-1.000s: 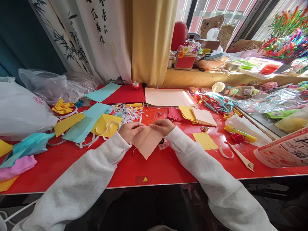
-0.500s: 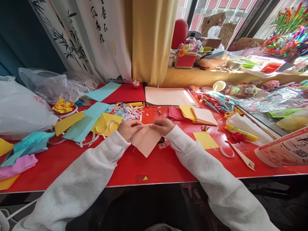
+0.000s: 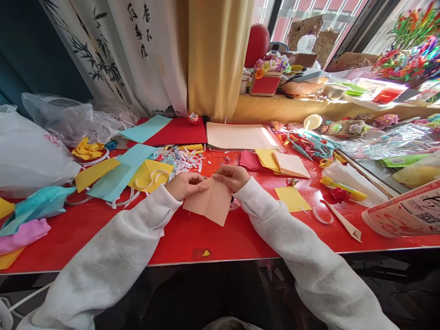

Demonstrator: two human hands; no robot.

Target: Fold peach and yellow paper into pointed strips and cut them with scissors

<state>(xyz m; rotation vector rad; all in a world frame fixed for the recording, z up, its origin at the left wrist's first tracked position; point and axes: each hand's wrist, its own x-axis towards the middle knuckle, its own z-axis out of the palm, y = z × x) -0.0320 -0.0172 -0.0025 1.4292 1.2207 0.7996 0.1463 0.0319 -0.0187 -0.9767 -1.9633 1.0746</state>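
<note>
The red surface point(image 3: 113, 247) carries a white plastic bag point(image 3: 32, 151) at far left and a printed paper cup point(image 3: 409, 208) at right. Over its middle is a creased sheet of peach paper point(image 3: 209, 201), pinched by the left hand point(image 3: 184, 186) and the right hand point(image 3: 233, 178). Rightward lies a slim folded paper cone point(image 3: 343, 223); near the front edge, a tiny yellow triangle point(image 3: 206, 253).

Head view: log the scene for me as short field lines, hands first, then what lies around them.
Left hand: pinches the peach paper near its upper left
Right hand: pinches the same sheet near its top
Sheet state: crease line down its middle, lower edge free
Right side: yellow paper square, pale paper cone, yellow tube
Left side: light-blue paper strip
Behind left hand: white paper shreds
Surface: red tabletop
</note>
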